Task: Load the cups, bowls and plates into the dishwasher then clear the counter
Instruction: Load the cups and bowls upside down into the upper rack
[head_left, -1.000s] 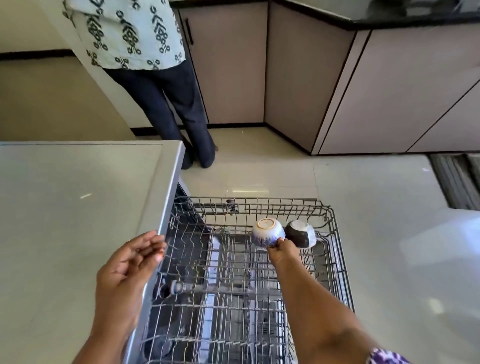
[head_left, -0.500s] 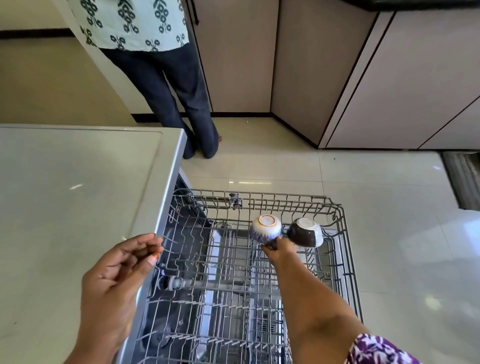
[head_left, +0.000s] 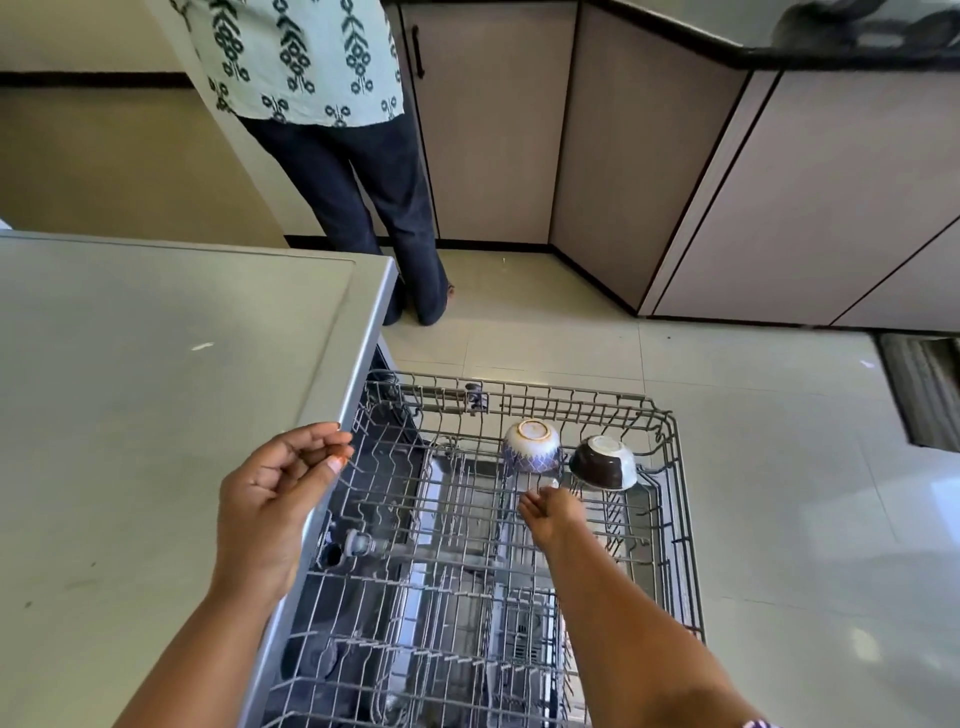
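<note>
My right grip (head_left: 550, 512), loose and empty, hovers just short of the blue bowl (head_left: 531, 453), upside down in the far row of the rack (head_left: 571, 402); my left grip (head_left: 275, 499), slack, is farther away

We see a person (head_left: 358, 176) standing far left beside beige cabinets (head_left: 493, 135); a striped mat (head_left: 927, 389) lies right.

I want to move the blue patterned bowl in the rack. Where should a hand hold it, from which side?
Probably hold the blue patterned bowl by its wall, from above: it sits upside down, foot up, rim among the rack wires, brown bowl close on its right.
</note>
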